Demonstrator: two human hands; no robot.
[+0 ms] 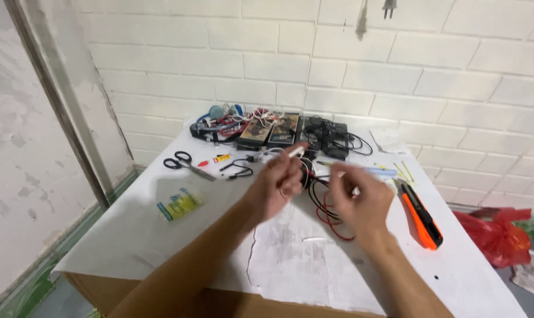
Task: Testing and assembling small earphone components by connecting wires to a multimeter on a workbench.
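Note:
My left hand (277, 182) is raised over the white table (137, 235) and pinches a small white tube-like piece (295, 151) between thumb and fingers. My right hand (361, 197) hovers just right of it, fingers curled around a thin pale stick (379, 171); it is blurred. Red and black wires (329, 215) lie on the table under both hands.
Black-handled scissors (184, 163) and a small red-and-yellow tube (217, 159) lie left. A green-and-yellow packet (180, 204) is nearer me. An orange-and-black tool (423, 217) lies right. Flat boxes, black adapters and tangled cables (279, 131) crowd the back by the brick wall. A red bag (497, 235) sits off the table's right.

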